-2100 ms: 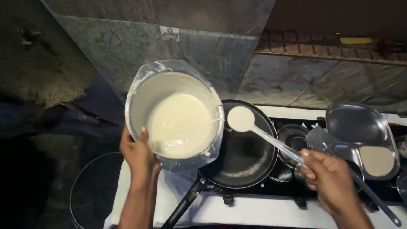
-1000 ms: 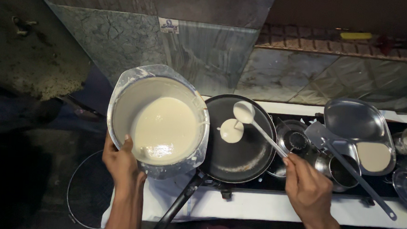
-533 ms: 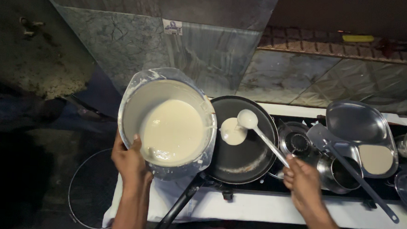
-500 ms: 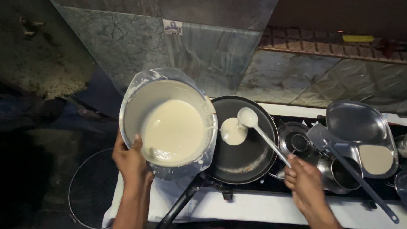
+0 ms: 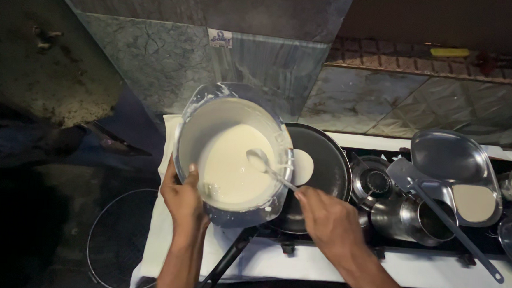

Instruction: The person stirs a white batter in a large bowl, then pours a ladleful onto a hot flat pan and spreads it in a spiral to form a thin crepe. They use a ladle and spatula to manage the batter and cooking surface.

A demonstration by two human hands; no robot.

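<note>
A person's left hand (image 5: 182,200) grips the near rim of a large round container (image 5: 232,151) of pale batter, thumb hooked over the edge, holding it above the white counter (image 5: 343,265) just left of the stove. The right hand (image 5: 329,222) is closed around the handle of a ladle (image 5: 261,160), whose bowl dips into the batter inside the container. Beside it, a dark frying pan (image 5: 324,171) sits on the burner with a small round dab of batter (image 5: 301,167) on its surface, its long handle pointing toward the person. To the right lie a steel compartment plate (image 5: 451,157), a flat spatula (image 5: 439,215) and a steel cup (image 5: 407,219).
</note>
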